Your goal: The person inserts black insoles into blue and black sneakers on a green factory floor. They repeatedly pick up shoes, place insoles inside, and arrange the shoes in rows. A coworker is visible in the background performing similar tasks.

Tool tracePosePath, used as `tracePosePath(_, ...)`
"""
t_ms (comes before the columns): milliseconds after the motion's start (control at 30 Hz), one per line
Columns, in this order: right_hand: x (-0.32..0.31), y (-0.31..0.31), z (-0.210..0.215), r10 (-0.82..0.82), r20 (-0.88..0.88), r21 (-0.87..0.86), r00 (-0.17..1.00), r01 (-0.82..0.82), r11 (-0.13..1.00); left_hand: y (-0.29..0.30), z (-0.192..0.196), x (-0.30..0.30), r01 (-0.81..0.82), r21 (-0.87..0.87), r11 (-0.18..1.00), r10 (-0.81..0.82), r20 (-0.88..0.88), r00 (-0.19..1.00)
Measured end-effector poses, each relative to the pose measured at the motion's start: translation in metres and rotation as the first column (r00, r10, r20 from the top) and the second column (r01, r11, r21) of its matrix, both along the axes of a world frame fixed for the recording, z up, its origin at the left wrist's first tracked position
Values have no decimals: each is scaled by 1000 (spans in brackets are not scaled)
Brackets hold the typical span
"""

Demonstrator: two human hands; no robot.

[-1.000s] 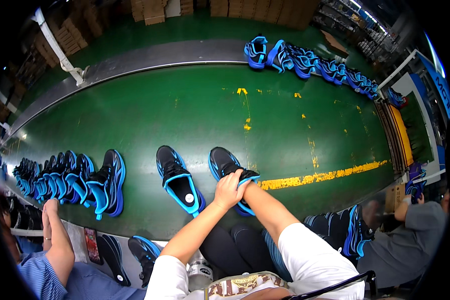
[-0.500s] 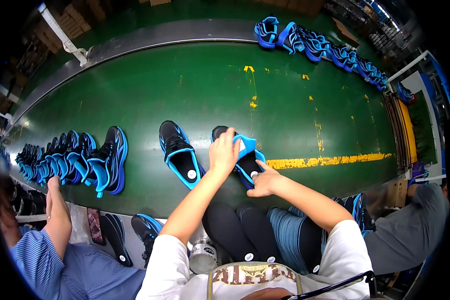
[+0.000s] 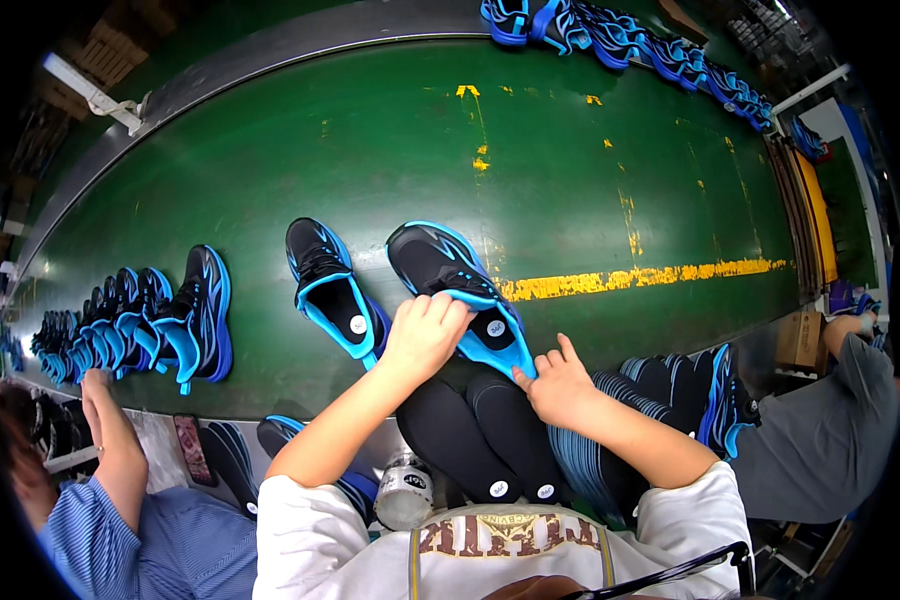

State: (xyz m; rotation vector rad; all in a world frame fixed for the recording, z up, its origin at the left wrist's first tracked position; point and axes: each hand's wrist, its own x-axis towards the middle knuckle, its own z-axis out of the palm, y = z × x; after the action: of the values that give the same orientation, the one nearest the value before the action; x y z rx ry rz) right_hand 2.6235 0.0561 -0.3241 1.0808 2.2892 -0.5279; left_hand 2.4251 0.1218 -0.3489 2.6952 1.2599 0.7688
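Observation:
A black and blue sneaker (image 3: 428, 256) is tilted over the green table in front of me, toe pointing away. My left hand (image 3: 425, 338) is closed on its tongue and collar by the laces. At its heel, my right hand (image 3: 562, 385) grips the blue rim with the thumb, the index finger sticking up. Inside the shoe shows a black insole with a round white sticker (image 3: 496, 328). Just to the left stands a matching sneaker (image 3: 316, 255), also with a stickered insole. Black insoles (image 3: 448, 440) lie below my hands, against the table's near edge.
A row of sneakers (image 3: 202, 310) lines the table's left side; another row (image 3: 610, 38) stands far right. Stacked blue-edged insoles (image 3: 605, 462) and a metal-looking can (image 3: 405, 492) sit close to me. Co-workers' arms (image 3: 110, 425) are at left and right.
The sneaker's toe has come up and into fuller view. My left hand has moved down from the raised tongue, and my right hand from the shoe opening to the heel. The view has shifted.

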Motion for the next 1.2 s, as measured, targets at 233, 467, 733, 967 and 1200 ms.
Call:
tracePosePath(233, -14, 14, 2, -150, -116, 170, 982, 168, 971, 41, -30, -6, -145, 60, 988, 156, -247, 956)
tracePosePath(467, 35, -36, 53, -245, -623, 221, 743, 468, 856, 56, -36, -1, 50, -14, 999, -51, -418, 907)
tracePosePath(733, 64, -154, 31, -633, -452, 401, 628, 778, 484, 60, -31, -6, 38, -273, 961, -70, -109, 992)
tracePosePath(967, 63, -146, 32, -639, -457, 402, 619, 784, 472, 74, -46, -36, 37, -529, 848, 181, 355, 917)
tracePosePath(1200, 69, -150, 24, -650, -487, 389, 583, 811, 436, 9, 24, -27, 346, -597, 724, 389, 767, 511)
